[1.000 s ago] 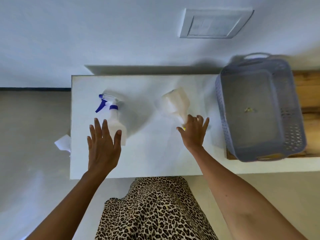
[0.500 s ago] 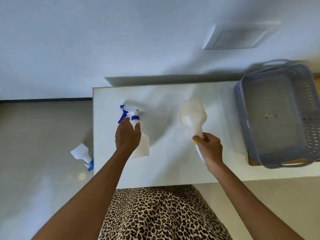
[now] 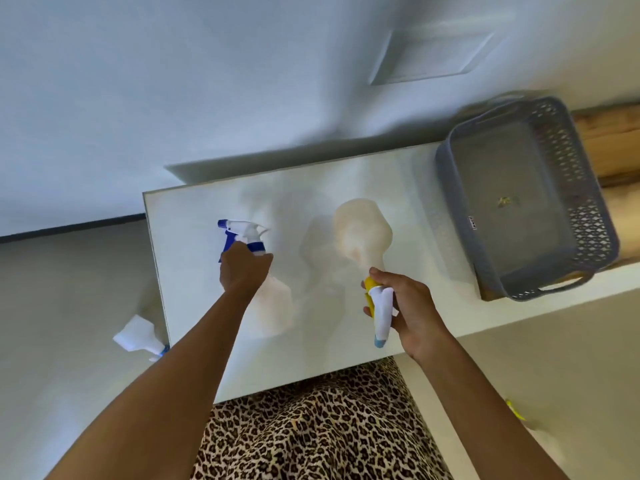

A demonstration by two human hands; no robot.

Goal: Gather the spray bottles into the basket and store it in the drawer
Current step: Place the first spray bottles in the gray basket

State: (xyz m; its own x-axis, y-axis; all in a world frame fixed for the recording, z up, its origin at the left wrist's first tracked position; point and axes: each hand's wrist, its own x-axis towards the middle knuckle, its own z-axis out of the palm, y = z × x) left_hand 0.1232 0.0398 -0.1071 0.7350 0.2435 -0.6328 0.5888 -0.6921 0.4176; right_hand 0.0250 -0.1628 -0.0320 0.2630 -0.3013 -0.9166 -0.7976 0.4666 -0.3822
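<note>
My left hand (image 3: 244,271) now grips blue-triggered white spray bottle (image 3: 258,271) | right hand (image 3: 405,306) grips yellow-collared white bottle (image 3: 363,233) | both newly grasped, ready for empty grey plastic basket (image 3: 460,216), frame right.

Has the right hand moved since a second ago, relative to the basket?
Yes. The right hand closed around the yellow-collared spray bottle and drew it toward the table's near edge; the gap to the basket looks little changed.

The basket (image 3: 460,216) is made of grey plastic with holes. The two spray bottles (image 3: 362,233) (image 3: 273,306) are made of cloudy plastic. The table (image 3: 194,244) is smooth and white.
</note>
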